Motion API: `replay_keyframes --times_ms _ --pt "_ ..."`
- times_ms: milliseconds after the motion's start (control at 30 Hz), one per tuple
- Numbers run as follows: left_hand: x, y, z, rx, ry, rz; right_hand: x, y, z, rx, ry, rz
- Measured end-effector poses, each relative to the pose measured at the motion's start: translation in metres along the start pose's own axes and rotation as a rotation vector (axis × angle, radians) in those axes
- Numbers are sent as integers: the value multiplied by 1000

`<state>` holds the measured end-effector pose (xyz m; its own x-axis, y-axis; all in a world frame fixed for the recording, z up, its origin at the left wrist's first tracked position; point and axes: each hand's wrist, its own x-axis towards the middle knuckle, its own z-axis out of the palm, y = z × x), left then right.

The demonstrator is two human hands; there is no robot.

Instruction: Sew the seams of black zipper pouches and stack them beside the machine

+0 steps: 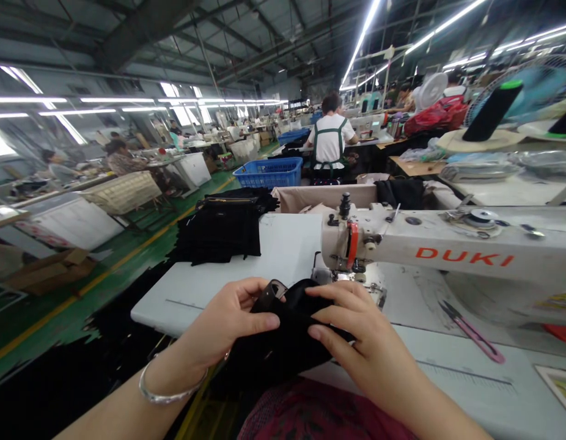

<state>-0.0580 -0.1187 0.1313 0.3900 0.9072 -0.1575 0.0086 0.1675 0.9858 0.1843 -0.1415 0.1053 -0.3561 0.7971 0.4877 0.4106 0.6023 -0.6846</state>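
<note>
Black fabric (283,342) hangs between my two hands at the front edge of the sewing table. My left hand (241,311) wears a silver bracelet and pinches the fabric's left side, thumb on top, beside a curled dark strip (271,294). Over on the fabric's right side, my right hand (351,324) grips the cloth between thumb and fingers. Just behind the hands stands a white sewing machine (402,238) with orange lettering. Its needle area is partly hidden by my right hand.
Stacked black pieces (223,226) lie at the table's back left. Pink-handled snips (475,333) rest on the right of the white table (195,287). Behind are a blue basket (269,173), a seated person (331,137) and a black thread cone (491,113).
</note>
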Motion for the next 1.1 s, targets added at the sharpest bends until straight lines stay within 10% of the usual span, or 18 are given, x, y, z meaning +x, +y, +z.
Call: replay_keyframes --times_ms 367,633,1100 --pt "1 21 7 81 90 139 12 -14 -13 -239 13 -45" --pt "-9 48 -27 316 350 374 -1 12 -44 -224 -150 96" --pt "7 37 20 222 101 139 12 -24 -12 -126 100 68"
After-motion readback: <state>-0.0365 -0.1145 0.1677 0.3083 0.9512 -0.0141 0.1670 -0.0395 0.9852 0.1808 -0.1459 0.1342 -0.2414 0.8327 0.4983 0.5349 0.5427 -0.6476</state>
